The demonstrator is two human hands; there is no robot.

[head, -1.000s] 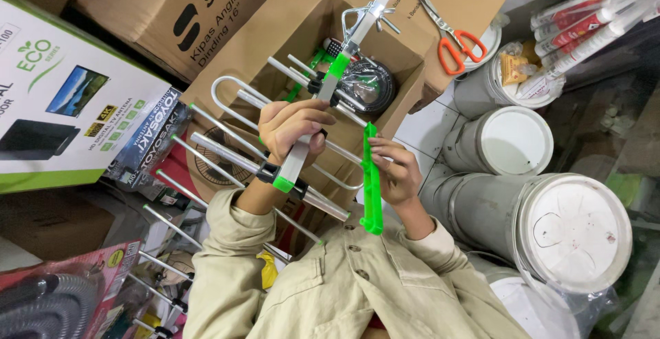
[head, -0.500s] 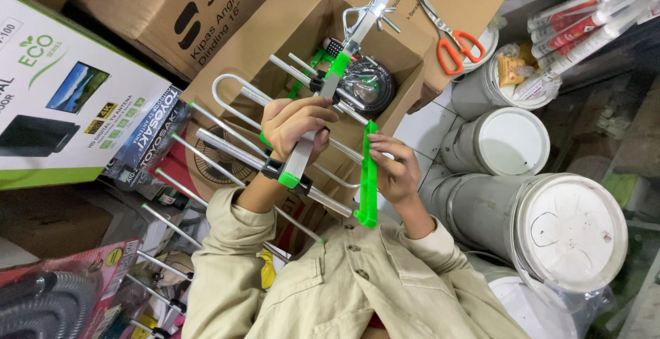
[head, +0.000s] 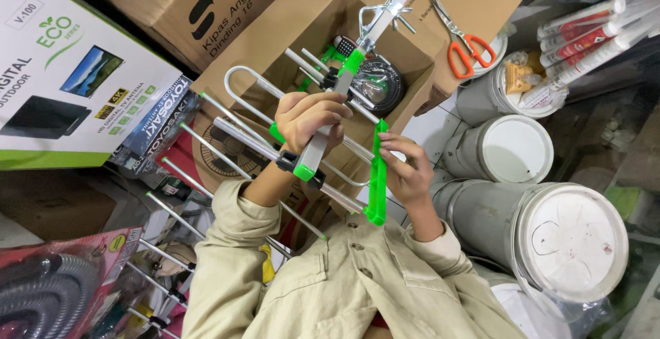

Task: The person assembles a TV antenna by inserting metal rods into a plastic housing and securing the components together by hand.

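Left hand [head: 311,120] fingers wrap antenna boom [head: 323,133]; right hand [head: 405,174] fingers pinch green bracket [head: 377,174].

Single head-worn view, looking steeply down and close onto the person's left hand [head: 313,115] and right hand [head: 407,174]. The wearer's torso fills the lower edge; cardboard boxes [head: 227,9] lie at the far upper edge.

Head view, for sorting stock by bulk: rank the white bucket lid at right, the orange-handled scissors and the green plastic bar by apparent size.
1. white bucket lid
2. green plastic bar
3. orange-handled scissors
The last two look close; the bar sits nearer the camera, so unsure.
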